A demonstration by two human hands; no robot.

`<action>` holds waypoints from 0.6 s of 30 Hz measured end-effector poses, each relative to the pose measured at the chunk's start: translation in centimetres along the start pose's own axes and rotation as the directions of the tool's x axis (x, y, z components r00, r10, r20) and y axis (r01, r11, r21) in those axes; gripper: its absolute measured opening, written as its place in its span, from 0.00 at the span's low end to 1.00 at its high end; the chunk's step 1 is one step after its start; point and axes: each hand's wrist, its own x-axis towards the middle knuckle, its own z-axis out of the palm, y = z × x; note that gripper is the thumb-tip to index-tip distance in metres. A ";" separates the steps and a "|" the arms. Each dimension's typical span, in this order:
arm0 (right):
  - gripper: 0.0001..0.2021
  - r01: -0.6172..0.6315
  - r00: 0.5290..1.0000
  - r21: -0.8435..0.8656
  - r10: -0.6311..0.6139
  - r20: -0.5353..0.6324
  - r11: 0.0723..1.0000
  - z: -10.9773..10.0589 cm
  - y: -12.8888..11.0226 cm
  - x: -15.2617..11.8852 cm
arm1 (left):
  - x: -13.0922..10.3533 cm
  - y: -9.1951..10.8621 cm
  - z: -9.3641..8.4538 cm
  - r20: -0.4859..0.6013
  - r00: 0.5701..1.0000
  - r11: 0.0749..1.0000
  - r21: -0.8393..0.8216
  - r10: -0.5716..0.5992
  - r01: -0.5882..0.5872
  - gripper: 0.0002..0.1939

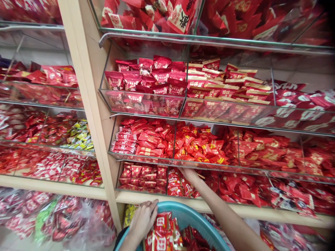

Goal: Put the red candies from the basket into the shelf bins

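My left hand (142,218) rests on the rim of a teal basket (192,212) at the bottom centre, fingers together over its edge. Red candy packets (163,232) fill the part of the basket in view. My right hand (188,175) reaches into the lowest shelf, above red-and-white packets (176,183); its fingers are mostly hidden under the shelf edge above, and whatever they touch cannot be made out. Just left of it, behind a clear divider, small dark red packets (143,177) are stacked in rows.
Glass-fronted shelves (146,158) of red packets rise above my hands. A pale wooden upright (89,87) separates them from another shelf unit on the left, which holds yellow packets (82,134). Plastic bags of packets (89,223) lie at the lower left.
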 end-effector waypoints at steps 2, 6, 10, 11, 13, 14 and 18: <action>0.16 -0.026 0.995 0.037 0.029 -0.095 0.999 -0.5 0.0 -0.8 | 0.0 0.1 -0.1 0.011 1.000 1.000 0.004 0.003 -0.003 0.21; 0.15 -0.115 0.938 0.247 0.187 -0.292 0.962 -1.2 -0.8 -3.0 | 0.1 0.2 -0.4 0.023 1.000 1.000 0.012 0.007 -0.007 0.22; 0.13 -0.108 0.844 0.658 0.418 -0.335 0.745 -2.0 -2.3 -6.5 | 0.1 0.3 -0.5 0.027 0.999 1.000 0.005 0.023 -0.023 0.22; 0.13 -0.094 0.828 0.714 0.452 -0.330 0.694 -2.2 -2.7 -7.5 | 0.1 0.3 -0.5 0.029 0.999 1.000 0.005 0.022 -0.023 0.22; 0.12 -0.099 0.800 0.765 0.509 -0.319 0.636 -2.8 -3.5 -9.5 | 0.1 0.2 -0.4 0.034 0.999 1.000 0.010 0.021 -0.022 0.22; 0.12 -0.114 0.783 0.774 0.536 -0.315 0.623 -3.0 -3.9 -10.5 | 0.1 0.2 -0.3 0.035 0.999 1.000 0.015 0.021 -0.021 0.22; 0.13 -0.216 0.759 0.791 0.608 -0.233 0.572 -3.1 -5.3 -14.1 | 0.2 0.1 -0.2 0.028 0.999 0.999 0.043 0.028 -0.029 0.22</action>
